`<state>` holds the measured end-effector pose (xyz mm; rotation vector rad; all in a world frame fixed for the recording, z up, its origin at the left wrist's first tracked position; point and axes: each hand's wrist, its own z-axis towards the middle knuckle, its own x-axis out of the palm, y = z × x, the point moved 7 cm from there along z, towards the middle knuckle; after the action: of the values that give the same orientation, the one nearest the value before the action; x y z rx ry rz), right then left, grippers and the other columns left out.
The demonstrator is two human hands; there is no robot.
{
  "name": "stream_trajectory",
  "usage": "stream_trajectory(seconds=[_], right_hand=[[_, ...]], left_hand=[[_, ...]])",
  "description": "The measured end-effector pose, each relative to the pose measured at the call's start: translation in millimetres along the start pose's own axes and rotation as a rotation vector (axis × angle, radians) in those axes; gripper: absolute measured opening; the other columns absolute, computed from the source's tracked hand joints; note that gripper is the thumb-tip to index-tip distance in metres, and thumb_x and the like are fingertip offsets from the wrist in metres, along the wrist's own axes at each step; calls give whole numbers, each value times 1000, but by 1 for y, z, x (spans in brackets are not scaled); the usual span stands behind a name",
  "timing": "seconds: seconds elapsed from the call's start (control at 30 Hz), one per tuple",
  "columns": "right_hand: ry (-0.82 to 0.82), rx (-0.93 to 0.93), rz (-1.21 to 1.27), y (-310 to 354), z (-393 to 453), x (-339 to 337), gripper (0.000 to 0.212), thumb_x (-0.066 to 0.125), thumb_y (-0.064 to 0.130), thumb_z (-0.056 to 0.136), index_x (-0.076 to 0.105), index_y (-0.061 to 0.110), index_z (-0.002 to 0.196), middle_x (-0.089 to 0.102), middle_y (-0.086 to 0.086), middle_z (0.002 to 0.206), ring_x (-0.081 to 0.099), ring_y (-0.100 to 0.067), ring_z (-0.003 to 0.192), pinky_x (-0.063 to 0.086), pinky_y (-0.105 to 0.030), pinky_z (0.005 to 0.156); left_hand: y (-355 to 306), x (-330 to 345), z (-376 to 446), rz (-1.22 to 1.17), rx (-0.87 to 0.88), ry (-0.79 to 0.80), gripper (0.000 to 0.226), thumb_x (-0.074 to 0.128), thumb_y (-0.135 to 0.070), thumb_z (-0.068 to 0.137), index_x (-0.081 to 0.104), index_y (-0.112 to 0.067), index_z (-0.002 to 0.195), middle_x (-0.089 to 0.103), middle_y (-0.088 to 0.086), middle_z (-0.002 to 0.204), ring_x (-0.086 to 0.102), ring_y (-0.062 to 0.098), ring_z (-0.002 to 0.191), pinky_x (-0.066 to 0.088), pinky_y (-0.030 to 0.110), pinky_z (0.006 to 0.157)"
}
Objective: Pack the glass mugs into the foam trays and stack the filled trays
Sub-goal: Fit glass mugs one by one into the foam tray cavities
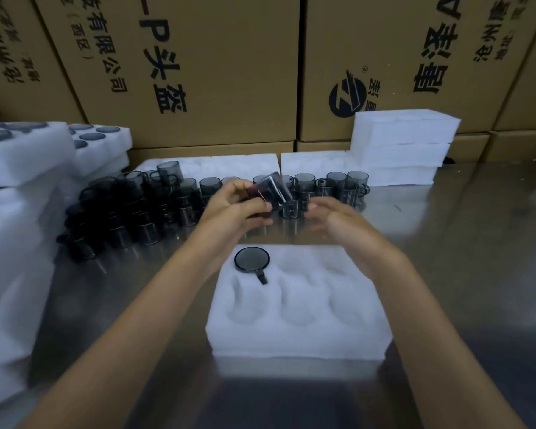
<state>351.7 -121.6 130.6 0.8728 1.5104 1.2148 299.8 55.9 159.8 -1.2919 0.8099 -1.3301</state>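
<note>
A white foam tray (297,339) lies on the steel table in front of me. One dark glass mug (252,259) sits in its far-left pocket, handle toward me; the other pockets hold nothing. My left hand (235,205) grips a tilted dark glass mug (273,188) above the table, beyond the tray. My right hand (331,216) hovers just right of it, fingers relaxed, holding nothing. Several loose dark mugs (136,212) stand in rows across the table behind my hands.
Filled foam trays (22,156) are stacked at the left. Empty foam trays (403,140) are piled at the back right, with flat ones (229,164) behind the mugs. Cardboard boxes (229,72) wall off the back. Bare steel table (477,258) extends to the right.
</note>
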Motion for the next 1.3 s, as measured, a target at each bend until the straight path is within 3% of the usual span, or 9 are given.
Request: stream_trajectory(seconds=[0.17,0.33,0.53,0.67,0.77,0.93,1.07,1.23,1.3], right_hand=[[-54,-121,133,3,-33,2,21,49,21,103,66,19,115,73,-4,101,71,-15,80,52,-24,59],[-254,-153,262,-9,-59,-11,6,57,16,100,59,10,100,70,2,74,63,-7,58,48,-22,52],[-210,-219,210,-13,-71,-8,6,61,10,97,56,8,95,70,-6,76,62,-3,59,46,-14,54],[-154,-232,54,-12,-72,-1,11,61,5,95,61,12,86,70,0,72,64,-1,64,44,-10,60],[-170,-273,-87,-11,-76,-3,17,67,5,91,63,17,79,67,11,70,58,0,66,40,-7,62],[-156,-275,-200,-16,-79,-7,10,71,10,88,68,14,79,66,8,77,56,1,71,38,-6,63],[-153,-272,-211,-16,-80,-7,9,71,13,88,72,17,80,68,10,79,58,-4,77,35,-9,65],[-185,-383,-591,-11,-86,-7,41,53,21,98,55,34,137,53,20,137,39,-3,129,25,-27,103],[-148,-392,-677,-13,-85,-3,47,50,23,100,47,36,145,45,23,146,30,-2,137,17,-29,103]], left_hand=[[10,23,-30,-30,-82,180,28,65,7,85,49,-10,99,68,9,96,68,22,82,56,28,64],[20,20,-38,-69,-100,178,42,64,6,87,53,-9,124,70,12,119,69,26,107,58,32,82],[32,10,-36,94,-77,129,25,55,-2,98,60,-11,121,68,8,120,69,17,107,56,25,83],[34,11,-34,290,-32,142,27,53,-11,100,61,-20,124,70,-3,121,62,13,118,45,29,103],[33,16,-38,362,-39,170,23,59,-28,98,61,-26,120,72,-16,112,64,-4,107,45,10,86],[35,21,-43,601,-9,171,22,57,-37,97,55,-26,117,71,-11,115,66,13,107,52,31,73],[34,21,-45,637,-8,143,18,55,-30,99,55,-22,115,74,-10,100,63,30,102,47,15,59],[35,20,-46,732,53,131,16,53,-28,100,57,-21,113,74,-8,100,60,7,73,43,27,64],[34,18,-45,792,87,109,17,54,-27,100,60,-20,114,75,-9,100,62,2,78,44,27,70]])
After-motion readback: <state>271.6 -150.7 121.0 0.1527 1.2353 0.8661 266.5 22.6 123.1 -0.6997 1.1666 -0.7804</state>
